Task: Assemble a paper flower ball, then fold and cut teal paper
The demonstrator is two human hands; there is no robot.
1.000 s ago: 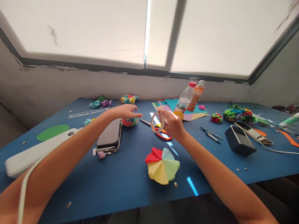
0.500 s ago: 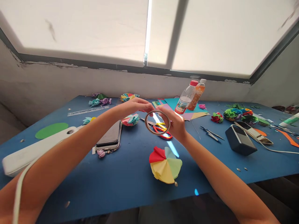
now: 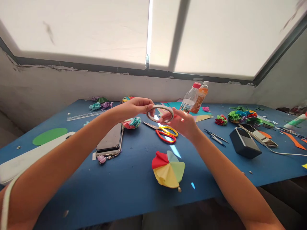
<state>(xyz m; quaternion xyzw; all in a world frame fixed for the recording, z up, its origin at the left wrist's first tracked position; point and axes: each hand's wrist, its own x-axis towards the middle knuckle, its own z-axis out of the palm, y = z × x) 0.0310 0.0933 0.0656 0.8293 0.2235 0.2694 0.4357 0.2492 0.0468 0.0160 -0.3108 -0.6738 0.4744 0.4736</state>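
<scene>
Both hands hold a roll of tape [image 3: 160, 113] in the air above the blue table [image 3: 120, 182]: the left hand [image 3: 134, 108] pinches its left edge with thumb and fingers, and the right hand [image 3: 183, 124] grips its right side from below. Just beneath the roll lie scissors [image 3: 165, 132] with red and yellow handles, with a multicoloured paper fan [image 3: 168, 169] nearer the person. A stack of phones [image 3: 110, 140] sits under the left forearm, and two bottles [image 3: 195, 98] stand behind.

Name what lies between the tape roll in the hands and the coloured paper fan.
In the head view, the scissors lie there on the blue table; left hand and right hand hold the tape roll above them.
</scene>
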